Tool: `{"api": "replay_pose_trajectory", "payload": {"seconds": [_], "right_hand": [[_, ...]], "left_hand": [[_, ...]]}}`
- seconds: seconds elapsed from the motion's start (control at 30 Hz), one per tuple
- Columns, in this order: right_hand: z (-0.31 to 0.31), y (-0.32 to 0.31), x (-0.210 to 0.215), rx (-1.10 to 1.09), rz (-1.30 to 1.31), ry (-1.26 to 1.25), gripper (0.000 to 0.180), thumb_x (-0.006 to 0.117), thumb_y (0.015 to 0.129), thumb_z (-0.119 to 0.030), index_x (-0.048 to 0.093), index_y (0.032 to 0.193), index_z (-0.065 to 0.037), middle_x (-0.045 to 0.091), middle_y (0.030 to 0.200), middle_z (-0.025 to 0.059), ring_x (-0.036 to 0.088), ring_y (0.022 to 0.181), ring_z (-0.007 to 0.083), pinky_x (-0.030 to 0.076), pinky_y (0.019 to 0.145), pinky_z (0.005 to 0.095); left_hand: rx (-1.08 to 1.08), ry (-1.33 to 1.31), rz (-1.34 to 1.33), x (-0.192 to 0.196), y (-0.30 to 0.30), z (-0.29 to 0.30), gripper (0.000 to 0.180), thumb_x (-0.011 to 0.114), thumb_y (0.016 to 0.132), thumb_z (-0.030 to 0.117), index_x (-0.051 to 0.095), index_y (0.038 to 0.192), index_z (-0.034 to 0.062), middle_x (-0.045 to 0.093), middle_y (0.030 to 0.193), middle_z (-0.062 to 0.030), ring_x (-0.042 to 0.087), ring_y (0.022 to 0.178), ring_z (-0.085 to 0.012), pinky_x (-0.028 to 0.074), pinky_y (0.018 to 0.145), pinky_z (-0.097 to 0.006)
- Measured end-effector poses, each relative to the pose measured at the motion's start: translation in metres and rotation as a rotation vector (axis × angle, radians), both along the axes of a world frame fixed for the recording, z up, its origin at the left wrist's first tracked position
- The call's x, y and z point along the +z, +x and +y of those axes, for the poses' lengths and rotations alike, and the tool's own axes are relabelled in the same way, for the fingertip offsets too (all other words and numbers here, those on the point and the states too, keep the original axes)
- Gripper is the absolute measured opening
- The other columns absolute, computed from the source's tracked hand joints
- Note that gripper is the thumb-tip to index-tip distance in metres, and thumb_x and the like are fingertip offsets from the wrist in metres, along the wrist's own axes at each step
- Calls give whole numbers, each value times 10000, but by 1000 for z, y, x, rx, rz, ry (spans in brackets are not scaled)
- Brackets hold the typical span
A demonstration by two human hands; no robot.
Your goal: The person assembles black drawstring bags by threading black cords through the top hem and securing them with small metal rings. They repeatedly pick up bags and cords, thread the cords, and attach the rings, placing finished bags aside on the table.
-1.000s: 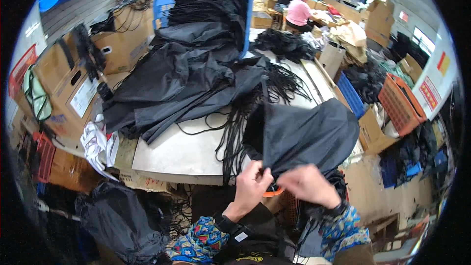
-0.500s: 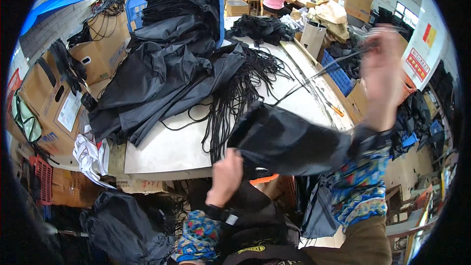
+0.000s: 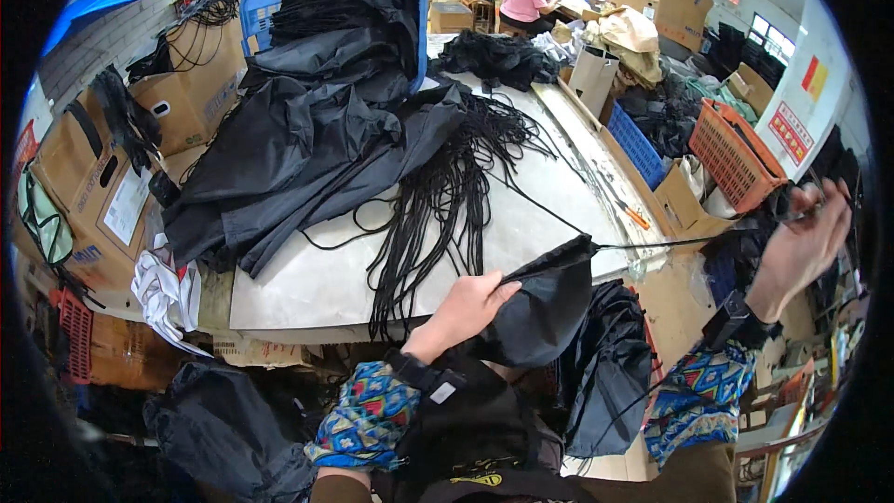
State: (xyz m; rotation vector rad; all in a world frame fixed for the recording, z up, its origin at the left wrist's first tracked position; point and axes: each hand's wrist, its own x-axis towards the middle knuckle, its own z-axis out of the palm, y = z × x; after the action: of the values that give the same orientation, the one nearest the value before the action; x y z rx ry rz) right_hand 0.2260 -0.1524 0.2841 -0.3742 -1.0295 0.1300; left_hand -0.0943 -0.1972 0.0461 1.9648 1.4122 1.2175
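Note:
My left hand [image 3: 464, 317] pinches the top edge of a black drawstring bag [image 3: 543, 319] in front of the table's near edge. From the bag's top right corner a black cord [image 3: 675, 243] runs taut to the right. Out at the far right, my right hand [image 3: 803, 250] is closed on that cord; its fingertips are slightly blurred. Just beyond the bag, a bundle of loose black cords [image 3: 442, 214] spreads over the white tabletop [image 3: 303, 291]. A heap of black fabric bags [image 3: 307, 154] lies on the left, spilling from a tilted blue basket [image 3: 422, 47].
Cardboard boxes [image 3: 93, 188] stand along the left. An orange crate [image 3: 736, 156] and a blue crate [image 3: 635, 144] line the right side. More black bags [image 3: 610, 368] hang beside my lap. Orange-handled scissors [image 3: 638, 218] lie at the table's right edge. Two people [image 3: 523, 2] sit far back.
My right hand has swung down and outward to the right, drawing the cord taut. The bag has come off my right forearm and bunched near my left hand, which has moved slightly right.

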Motion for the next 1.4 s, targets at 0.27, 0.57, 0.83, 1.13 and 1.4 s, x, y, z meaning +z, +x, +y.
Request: {"api": "replay_pose_trajectory", "payload": {"seconds": [0.27, 0.57, 0.83, 1.13, 1.4], "right_hand": [[5, 136, -40, 575, -8, 9, 189, 472, 974, -162, 542, 948, 12, 547, 962, 55, 495, 845, 181, 433, 742, 307], [8, -16, -78, -450, -1076, 41, 245, 576, 765, 41, 622, 1006, 30, 595, 871, 137, 596, 788, 257, 472, 708, 304], [93, 148, -150, -715, -655, -777, 271, 479, 963, -162, 604, 1091, 41, 660, 1033, 136, 622, 888, 187, 474, 809, 290], [-54, -133, -192, 102, -1331, -436, 636, 759, 747, -229, 473, 1275, -20, 531, 845, 116, 543, 669, 238, 460, 555, 324], [-25, -157, -202, -117, -1545, -229, 349, 617, 660, -40, 587, 1006, -71, 463, 763, 54, 551, 675, 216, 451, 512, 344]], "left_hand": [[538, 336, -175, 107, -78, -50, 190, 557, 935, 176, 577, 908, -11, 493, 615, -90, 400, 570, -91, 363, 523, -263], [1093, 658, -1112, 62, -184, -102, 274, 423, 981, 143, 521, 1151, -48, 599, 1081, -121, 575, 915, -172, 458, 835, -296], [1034, 213, -1576, -74, -194, -149, 338, 481, 925, 242, 543, 1194, 47, 598, 1135, -107, 572, 960, -223, 468, 854, -327], [409, -367, -1538, -10, 11, -65, 198, 647, 861, 231, 642, 848, 33, 641, 815, -56, 624, 785, -165, 532, 683, -317], [584, -465, -1575, -14, 13, -84, 110, 649, 833, 165, 622, 857, 61, 627, 796, -33, 580, 652, -133, 499, 590, -292]]}}
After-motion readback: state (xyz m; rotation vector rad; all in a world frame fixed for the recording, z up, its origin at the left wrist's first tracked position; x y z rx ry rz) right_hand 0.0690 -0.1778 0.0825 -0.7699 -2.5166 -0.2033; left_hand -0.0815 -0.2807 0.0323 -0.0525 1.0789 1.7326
